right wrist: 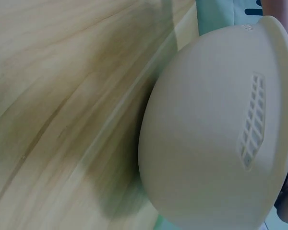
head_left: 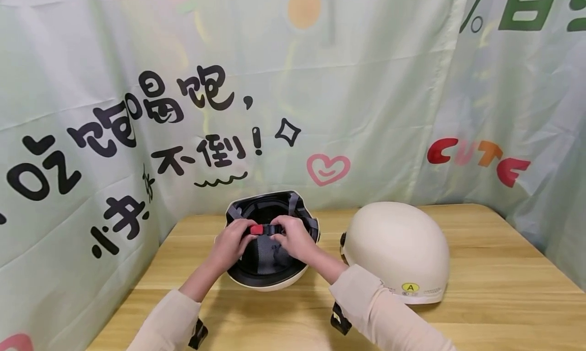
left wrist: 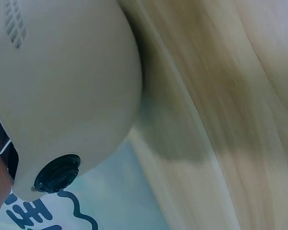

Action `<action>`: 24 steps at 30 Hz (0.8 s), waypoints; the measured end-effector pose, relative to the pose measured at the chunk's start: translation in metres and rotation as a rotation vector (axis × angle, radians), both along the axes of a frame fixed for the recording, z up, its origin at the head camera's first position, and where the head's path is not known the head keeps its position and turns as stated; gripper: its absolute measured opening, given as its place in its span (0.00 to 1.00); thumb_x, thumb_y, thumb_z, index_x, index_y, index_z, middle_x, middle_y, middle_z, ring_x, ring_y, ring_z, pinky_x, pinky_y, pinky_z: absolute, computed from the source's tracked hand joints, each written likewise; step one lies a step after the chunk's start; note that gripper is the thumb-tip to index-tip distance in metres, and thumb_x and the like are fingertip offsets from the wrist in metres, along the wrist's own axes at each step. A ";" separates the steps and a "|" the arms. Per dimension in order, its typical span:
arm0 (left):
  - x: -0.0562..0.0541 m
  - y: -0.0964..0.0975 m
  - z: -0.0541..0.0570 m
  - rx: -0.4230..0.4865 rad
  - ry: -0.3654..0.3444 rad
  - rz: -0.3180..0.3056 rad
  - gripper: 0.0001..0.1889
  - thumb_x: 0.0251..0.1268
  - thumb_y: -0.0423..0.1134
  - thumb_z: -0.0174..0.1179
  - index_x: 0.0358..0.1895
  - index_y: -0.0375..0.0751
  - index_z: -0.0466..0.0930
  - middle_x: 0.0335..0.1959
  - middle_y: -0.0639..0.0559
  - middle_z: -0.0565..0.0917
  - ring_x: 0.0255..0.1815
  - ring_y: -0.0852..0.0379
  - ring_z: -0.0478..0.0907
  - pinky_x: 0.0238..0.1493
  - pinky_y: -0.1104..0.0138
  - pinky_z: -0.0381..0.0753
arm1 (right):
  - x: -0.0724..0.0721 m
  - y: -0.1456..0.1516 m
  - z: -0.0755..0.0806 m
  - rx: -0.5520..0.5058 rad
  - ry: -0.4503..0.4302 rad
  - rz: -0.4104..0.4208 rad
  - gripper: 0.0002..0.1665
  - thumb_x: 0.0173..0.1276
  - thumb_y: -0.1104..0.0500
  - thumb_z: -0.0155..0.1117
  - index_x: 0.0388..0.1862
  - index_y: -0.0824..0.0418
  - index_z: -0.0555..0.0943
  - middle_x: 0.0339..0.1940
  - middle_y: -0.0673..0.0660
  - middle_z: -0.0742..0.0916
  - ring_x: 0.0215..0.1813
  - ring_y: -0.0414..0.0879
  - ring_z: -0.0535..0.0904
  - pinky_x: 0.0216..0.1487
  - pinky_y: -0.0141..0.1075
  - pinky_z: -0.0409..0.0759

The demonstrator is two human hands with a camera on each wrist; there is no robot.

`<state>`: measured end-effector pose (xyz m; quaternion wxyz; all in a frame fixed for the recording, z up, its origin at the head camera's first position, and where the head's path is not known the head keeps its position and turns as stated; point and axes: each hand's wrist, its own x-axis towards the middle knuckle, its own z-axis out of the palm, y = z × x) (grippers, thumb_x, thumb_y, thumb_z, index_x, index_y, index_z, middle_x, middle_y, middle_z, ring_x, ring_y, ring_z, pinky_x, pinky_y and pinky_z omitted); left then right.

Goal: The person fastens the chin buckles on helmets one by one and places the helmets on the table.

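Note:
A cream helmet (head_left: pixel 249 286) lies upside down on the table, its black padded inside facing up. Across its opening runs a chin strap buckle with a red part (head_left: pixel 257 230) and a black part (head_left: pixel 269 229). My left hand (head_left: pixel 231 243) pinches the red end from the left. From the right, my right hand (head_left: pixel 295 237) pinches the black end and strap. The two parts meet in the middle; whether they are latched I cannot tell. Both wrist views mostly show the helmet's outer shell (left wrist: pixel 72 86), with a vent (right wrist: pixel 253 122) and a round black piece (left wrist: pixel 57 173).
A second cream helmet (head_left: pixel 398 249) with a yellow "A" sticker (head_left: pixel 410 288) sits upright on the right, close to my right forearm. The wooden table (head_left: pixel 499 269) ends at a printed curtain (head_left: pixel 375 112) behind and to the left.

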<state>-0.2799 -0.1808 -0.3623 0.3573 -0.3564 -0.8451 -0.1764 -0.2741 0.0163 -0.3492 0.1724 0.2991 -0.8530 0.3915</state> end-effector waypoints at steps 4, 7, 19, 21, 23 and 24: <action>0.003 0.000 -0.002 0.017 0.023 -0.016 0.13 0.49 0.31 0.67 0.39 0.35 0.77 0.37 0.45 0.81 0.42 0.50 0.78 0.42 0.58 0.79 | 0.002 0.002 0.003 0.047 0.063 0.021 0.12 0.57 0.63 0.67 0.40 0.67 0.80 0.40 0.61 0.85 0.42 0.50 0.82 0.39 0.38 0.80; 0.004 0.000 -0.003 0.031 0.037 -0.038 0.14 0.47 0.30 0.68 0.39 0.35 0.77 0.36 0.44 0.81 0.41 0.50 0.78 0.42 0.57 0.79 | 0.003 0.003 0.003 0.057 0.093 0.040 0.13 0.57 0.63 0.67 0.40 0.68 0.80 0.40 0.61 0.85 0.43 0.50 0.82 0.40 0.37 0.81; 0.010 -0.006 -0.011 0.049 0.065 -0.049 0.15 0.43 0.31 0.69 0.38 0.36 0.78 0.35 0.46 0.81 0.40 0.52 0.78 0.39 0.58 0.79 | 0.003 0.000 -0.007 0.070 0.183 0.103 0.13 0.56 0.63 0.68 0.39 0.68 0.80 0.39 0.60 0.86 0.40 0.47 0.83 0.36 0.30 0.81; 0.010 -0.006 -0.011 0.045 0.058 -0.051 0.15 0.44 0.31 0.69 0.38 0.37 0.78 0.35 0.46 0.81 0.40 0.52 0.78 0.38 0.59 0.79 | 0.002 0.000 -0.008 0.069 0.197 0.100 0.13 0.55 0.63 0.68 0.39 0.67 0.81 0.39 0.60 0.86 0.40 0.47 0.83 0.36 0.30 0.81; 0.009 -0.005 -0.010 0.045 0.048 -0.053 0.15 0.45 0.32 0.69 0.38 0.37 0.78 0.35 0.46 0.81 0.40 0.53 0.78 0.38 0.59 0.80 | 0.001 0.001 -0.009 0.072 0.206 0.101 0.13 0.56 0.64 0.68 0.39 0.68 0.80 0.39 0.60 0.86 0.39 0.47 0.83 0.35 0.30 0.80; 0.009 -0.005 -0.010 0.049 0.042 -0.055 0.14 0.45 0.32 0.69 0.38 0.37 0.79 0.35 0.46 0.81 0.39 0.53 0.78 0.38 0.59 0.79 | 0.001 0.001 -0.009 0.076 0.208 0.100 0.13 0.56 0.64 0.68 0.39 0.67 0.80 0.39 0.60 0.86 0.39 0.47 0.83 0.35 0.30 0.80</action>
